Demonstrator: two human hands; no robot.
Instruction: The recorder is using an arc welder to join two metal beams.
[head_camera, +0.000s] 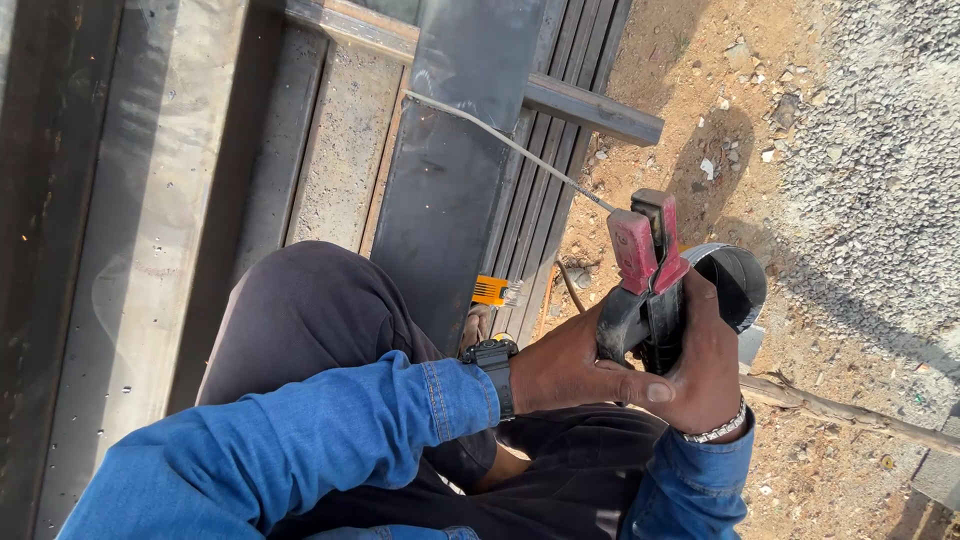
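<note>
The clamp-shaped electrode holder (645, 290) has faded red jaws and a black grip. The denim sleeve (300, 440) is bright blue, the wristwatch (495, 360) black, the bracelet (718, 430) silver. The steel beam (440, 170) is dark grey, the ground (720, 110) sandy orange.

I see both arms in blue denim sleeves, stitched cuffs buttoned at the wrists. My left hand (575, 365) wears a black wristwatch (495, 365) (chunky case, dark strap); my right hand (700, 370) wears a silver chain bracelet (715, 432). Dark trousers (300, 320) cover the legs.
</note>
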